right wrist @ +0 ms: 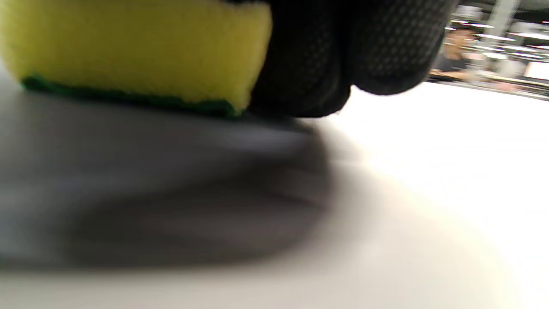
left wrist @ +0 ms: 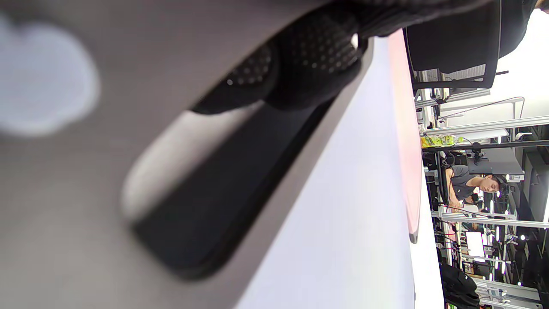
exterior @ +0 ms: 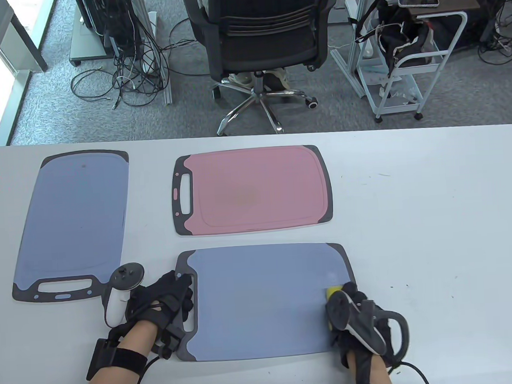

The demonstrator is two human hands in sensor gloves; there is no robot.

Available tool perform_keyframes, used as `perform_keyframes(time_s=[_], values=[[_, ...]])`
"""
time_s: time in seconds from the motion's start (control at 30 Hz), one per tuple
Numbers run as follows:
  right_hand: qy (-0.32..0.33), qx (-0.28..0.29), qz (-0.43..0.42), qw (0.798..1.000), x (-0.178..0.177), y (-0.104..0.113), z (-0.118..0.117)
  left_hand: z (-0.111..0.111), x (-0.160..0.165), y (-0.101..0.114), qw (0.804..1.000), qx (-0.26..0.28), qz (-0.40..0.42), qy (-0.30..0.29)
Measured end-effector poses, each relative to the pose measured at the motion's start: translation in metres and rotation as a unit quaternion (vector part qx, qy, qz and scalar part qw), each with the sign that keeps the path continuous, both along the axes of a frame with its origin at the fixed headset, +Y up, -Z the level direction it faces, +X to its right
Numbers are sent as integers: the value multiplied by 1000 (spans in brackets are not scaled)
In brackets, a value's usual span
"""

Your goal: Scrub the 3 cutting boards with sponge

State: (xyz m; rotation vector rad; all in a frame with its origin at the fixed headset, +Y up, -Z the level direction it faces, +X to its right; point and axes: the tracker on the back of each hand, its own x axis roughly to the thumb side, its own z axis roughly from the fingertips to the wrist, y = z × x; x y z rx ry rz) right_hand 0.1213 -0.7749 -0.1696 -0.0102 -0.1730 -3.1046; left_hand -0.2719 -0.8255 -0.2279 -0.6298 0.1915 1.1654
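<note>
Scrubbing is under way on the near blue board (exterior: 267, 299), which lies flat on the white table (exterior: 435, 215) with its dark handle end to the left. The right hand (exterior: 354, 316) has its grip clamped on a yellow sponge (exterior: 332, 291) with a green scouring face, and in the right wrist view that green face (right wrist: 128, 98) sits flat against the board, so the rough side does the work. The sponge is at the board's right end, just beside the right edge.

The left hand (exterior: 167, 306) rests on the handle end at the left, fingers (left wrist: 317, 64) lying over the handle slot. I judge this is to pin the board so it cannot slide under the strokes. Whether those fingers curl through the slot or only press from above I cannot tell; they look fairly flat.

Two more boards wait. A pink board (exterior: 251, 190) lies just beyond the near one, handle to the left, with a faint brownish smear near its middle. A second blue board (exterior: 73, 225) lies lengthwise at the far left, handle toward the near edge. Both lie within reach, apart from each other, likely so each can be done in turn without shifting anything. An office chair (exterior: 268, 35) stands beyond the table.
</note>
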Motion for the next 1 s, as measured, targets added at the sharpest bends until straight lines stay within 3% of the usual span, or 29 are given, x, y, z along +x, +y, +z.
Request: perform_keyframes(time_s=[0.13,0.23,0.33,0.43,0.53,0.63,0.67,0.77,0.87,1.0], values=[[164,20,-7,986,-114,7,3,0,0,0,1000,-1,1,0],[302,26,-11,953,-195,12,14,0,0,0,1000,-2,4,-1],[316,22,-13,948,-219,14,14,0,0,0,1000,-1,4,-1],[275,26,-10,961,-193,14,8,0,0,0,1000,-2,7,-2],[210,26,24,977,-129,10,1,0,0,0,1000,-2,7,-2],[95,15,5,995,-44,3,2,0,0,0,1000,-2,5,-1],[29,16,-4,999,-3,-1,6,0,0,0,1000,-2,5,-1],[-91,-3,2,996,60,-4,15,0,0,0,1000,-1,1,-1],[-91,-11,6,996,59,-3,14,0,0,0,1000,1,-3,-1],[45,16,52,998,-12,0,7,0,1,0,1000,5,-12,1]])
